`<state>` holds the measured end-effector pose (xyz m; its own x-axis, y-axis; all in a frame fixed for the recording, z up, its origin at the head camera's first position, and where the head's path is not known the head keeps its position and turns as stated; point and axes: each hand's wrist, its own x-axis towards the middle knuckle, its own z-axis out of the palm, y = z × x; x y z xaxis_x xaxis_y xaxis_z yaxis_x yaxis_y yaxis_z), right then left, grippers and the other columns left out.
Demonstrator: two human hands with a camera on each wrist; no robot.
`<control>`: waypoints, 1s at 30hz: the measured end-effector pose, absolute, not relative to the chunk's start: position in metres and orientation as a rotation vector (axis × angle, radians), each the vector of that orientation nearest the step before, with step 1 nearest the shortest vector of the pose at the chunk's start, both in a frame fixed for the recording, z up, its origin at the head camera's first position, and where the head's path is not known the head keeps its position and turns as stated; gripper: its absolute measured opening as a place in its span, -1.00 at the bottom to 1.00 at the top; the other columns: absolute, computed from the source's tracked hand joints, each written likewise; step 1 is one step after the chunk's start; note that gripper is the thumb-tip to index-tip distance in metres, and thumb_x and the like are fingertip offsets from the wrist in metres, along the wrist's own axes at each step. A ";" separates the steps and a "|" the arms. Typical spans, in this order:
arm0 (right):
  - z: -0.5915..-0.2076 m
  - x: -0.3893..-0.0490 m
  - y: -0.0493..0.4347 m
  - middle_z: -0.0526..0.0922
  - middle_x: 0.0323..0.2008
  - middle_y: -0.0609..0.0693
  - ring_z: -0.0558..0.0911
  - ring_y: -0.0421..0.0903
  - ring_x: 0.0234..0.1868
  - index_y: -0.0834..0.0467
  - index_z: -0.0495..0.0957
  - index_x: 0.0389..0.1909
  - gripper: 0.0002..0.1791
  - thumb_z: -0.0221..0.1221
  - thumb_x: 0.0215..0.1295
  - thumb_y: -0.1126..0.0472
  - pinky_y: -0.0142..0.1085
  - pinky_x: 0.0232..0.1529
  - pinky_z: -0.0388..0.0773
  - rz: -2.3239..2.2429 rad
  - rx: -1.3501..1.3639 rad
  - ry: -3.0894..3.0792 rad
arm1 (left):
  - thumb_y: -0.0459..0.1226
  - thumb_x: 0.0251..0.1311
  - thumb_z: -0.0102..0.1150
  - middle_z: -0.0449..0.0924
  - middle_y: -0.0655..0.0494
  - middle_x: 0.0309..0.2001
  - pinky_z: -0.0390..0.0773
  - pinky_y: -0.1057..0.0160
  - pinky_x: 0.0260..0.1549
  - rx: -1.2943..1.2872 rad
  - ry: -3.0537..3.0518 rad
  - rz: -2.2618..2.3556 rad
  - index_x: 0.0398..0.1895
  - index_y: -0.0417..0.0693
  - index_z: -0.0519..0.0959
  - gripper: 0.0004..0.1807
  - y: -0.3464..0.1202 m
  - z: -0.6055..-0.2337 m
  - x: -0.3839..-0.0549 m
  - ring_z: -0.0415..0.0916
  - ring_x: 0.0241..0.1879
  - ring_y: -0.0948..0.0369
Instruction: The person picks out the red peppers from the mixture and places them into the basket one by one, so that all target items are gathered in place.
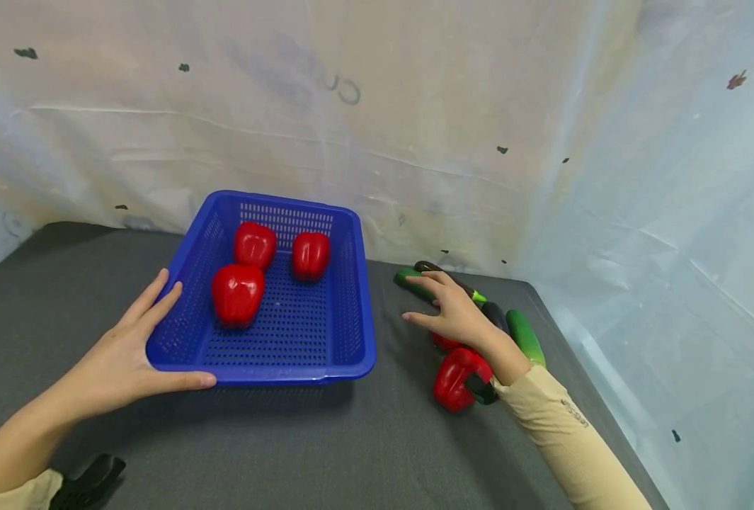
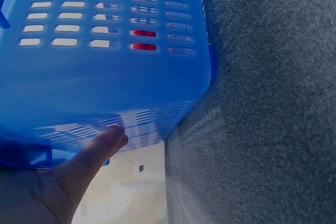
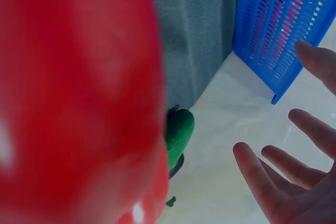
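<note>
A blue perforated plastic basket (image 1: 265, 375) sits left of centre with three red bell peppers (image 1: 238, 294) in it. My left hand (image 1: 124, 354) rests against its near left corner, thumb along the near rim and straight fingers along the left side. In the left wrist view, fingertips (image 2: 111, 135) touch the basket's outer wall. Over the vegetables on the right, my right hand (image 1: 449, 312) hovers with spread fingers and nothing in it. Below that hand lies a red bell pepper (image 1: 456, 386), with another red one (image 1: 443, 342) mostly hidden.
A green cucumber (image 1: 415, 283) and a dark eggplant (image 1: 440, 269) lie beyond my right hand. Another dark vegetable (image 1: 495, 315) and a second green cucumber (image 1: 525, 336) are beside them. Plastic sheeting (image 1: 415, 156) walls the back and right of the grey table (image 1: 287, 453).
</note>
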<state>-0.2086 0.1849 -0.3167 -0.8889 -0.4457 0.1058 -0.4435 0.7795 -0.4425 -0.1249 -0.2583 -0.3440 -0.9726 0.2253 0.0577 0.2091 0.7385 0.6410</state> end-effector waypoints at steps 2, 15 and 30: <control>-0.318 -0.208 0.188 0.21 0.37 0.24 0.36 0.18 0.31 0.11 0.32 0.36 -0.29 0.30 0.20 0.03 0.09 0.14 0.47 -0.713 -0.738 2.973 | 0.07 -0.18 0.48 -0.64 0.11 0.53 0.10 -0.59 -0.07 0.360 2.908 1.061 0.54 0.07 -0.32 0.37 -0.258 -0.344 -0.125 -0.33 0.40 -0.44; -0.332 -0.199 0.208 0.29 0.31 0.30 0.36 0.22 0.29 0.16 0.38 0.30 -0.30 0.32 0.15 0.04 0.15 0.21 0.38 -0.638 -0.652 3.039 | 0.08 -0.18 0.49 -0.64 0.12 0.53 0.10 -0.59 -0.07 0.357 2.910 1.056 0.54 0.06 -0.32 0.37 -0.258 -0.344 -0.126 -0.32 0.41 -0.43; -0.343 -0.192 0.226 0.22 0.35 0.35 0.19 0.35 0.35 0.17 0.40 0.28 -0.32 0.32 0.13 0.07 0.30 0.17 0.31 -0.586 -0.551 3.103 | 0.07 -0.19 0.49 -0.64 0.11 0.53 0.08 -0.60 -0.07 0.362 2.913 1.064 0.54 0.06 -0.31 0.38 -0.258 -0.345 -0.126 -0.36 0.41 -0.42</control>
<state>-0.1918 0.2259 -0.3433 -0.9390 -0.3209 0.1241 -0.3440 0.8743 -0.3425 -0.1257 -0.2583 -0.3448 -0.9729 0.2228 0.0615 0.2100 0.7409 0.6379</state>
